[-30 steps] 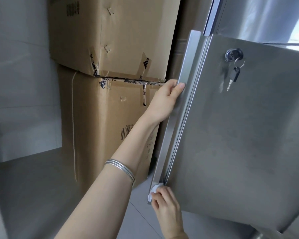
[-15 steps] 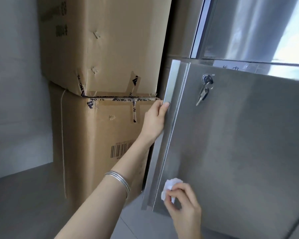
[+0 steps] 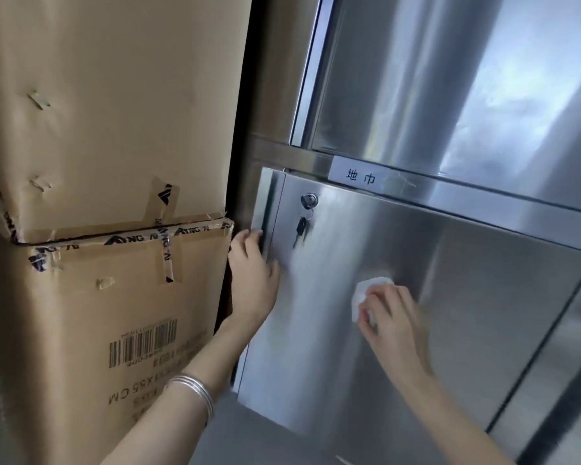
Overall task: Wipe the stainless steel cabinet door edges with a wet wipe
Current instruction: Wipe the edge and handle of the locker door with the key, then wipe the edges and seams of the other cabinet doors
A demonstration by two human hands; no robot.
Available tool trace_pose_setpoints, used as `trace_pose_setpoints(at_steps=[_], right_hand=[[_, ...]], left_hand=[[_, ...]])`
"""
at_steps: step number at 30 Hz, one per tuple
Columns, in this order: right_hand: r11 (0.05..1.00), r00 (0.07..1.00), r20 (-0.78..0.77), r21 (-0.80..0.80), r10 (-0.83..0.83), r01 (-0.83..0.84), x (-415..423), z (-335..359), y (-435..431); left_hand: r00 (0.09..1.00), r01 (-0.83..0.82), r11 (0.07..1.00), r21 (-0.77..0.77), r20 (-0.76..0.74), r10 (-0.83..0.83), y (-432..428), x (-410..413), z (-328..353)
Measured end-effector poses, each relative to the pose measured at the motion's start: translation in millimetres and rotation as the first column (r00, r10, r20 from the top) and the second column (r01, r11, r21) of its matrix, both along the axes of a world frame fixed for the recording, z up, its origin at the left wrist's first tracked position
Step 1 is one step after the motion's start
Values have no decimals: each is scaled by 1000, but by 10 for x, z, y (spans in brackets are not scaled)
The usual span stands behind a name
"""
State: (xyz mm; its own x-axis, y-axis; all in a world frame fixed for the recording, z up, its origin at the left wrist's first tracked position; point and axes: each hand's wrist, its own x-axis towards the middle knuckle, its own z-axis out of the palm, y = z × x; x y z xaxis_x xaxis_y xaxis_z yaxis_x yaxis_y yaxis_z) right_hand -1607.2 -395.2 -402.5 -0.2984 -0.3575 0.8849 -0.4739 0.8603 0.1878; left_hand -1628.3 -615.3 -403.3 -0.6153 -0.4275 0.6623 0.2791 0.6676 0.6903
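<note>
Cabinet door [image 3: 416, 330]: brushed stainless, flat, beside taped cardboard boxes [image 3: 114, 129] | wet wipe [image 3: 366, 290]: white crumpled wad against door face, mid-panel | right hand [image 3: 393, 317]: fingers curled, pinching wipe | left hand [image 3: 252, 273]: wrapped round door's left edge, near dangling key [image 3: 301, 226]

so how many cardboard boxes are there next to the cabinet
2: the upper box sits on the lower box, both left of the cabinet door. Others may be hidden out of frame.
</note>
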Motion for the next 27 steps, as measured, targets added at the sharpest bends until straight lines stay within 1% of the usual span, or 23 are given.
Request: trace_pose_setpoints(at_steps=[2,3,5,9,12,16,19,20,22,25,27], right_hand=[[997,999,-12,58,-53,54,-116,36,27],[995,998,-15,74,-68,69,-170,37,35],[991,996,-7,96,-93,93,-243,41,31],[978,985,27,133,-168,163,-344,24,69],[978,986,32,139,-162,156,-417,10,118],[982,992,3,146,-125,123,-483,-2,183],[977,993,31,184,-114,106,-498,4,242],[976,992,54,193,-113,101,-490,28,239],[974,985,121,205,-121,94,-426,125,233],[988,952,285,129,-114,80,-206,432,186],[996,925,370,75,-82,58,-12,743,174]], left_hand=[[998,50,981,-189,39,-43,108,-59,-88],[996,80,965,-248,56,-69,146,-102,-123],[989,134,943,-306,94,-110,194,-203,-159],[968,223,935,-277,176,-179,248,-419,-161],[968,226,945,-237,168,-189,289,-518,-185],[979,150,960,-237,169,-111,369,-582,-262],[974,102,950,-294,225,-35,420,-622,-245],[968,113,947,-301,248,-37,423,-620,-224],[939,167,940,-297,339,-59,411,-561,-142],[859,264,900,-348,510,-54,295,-382,114],[816,315,871,-378,576,-46,215,-195,418]])
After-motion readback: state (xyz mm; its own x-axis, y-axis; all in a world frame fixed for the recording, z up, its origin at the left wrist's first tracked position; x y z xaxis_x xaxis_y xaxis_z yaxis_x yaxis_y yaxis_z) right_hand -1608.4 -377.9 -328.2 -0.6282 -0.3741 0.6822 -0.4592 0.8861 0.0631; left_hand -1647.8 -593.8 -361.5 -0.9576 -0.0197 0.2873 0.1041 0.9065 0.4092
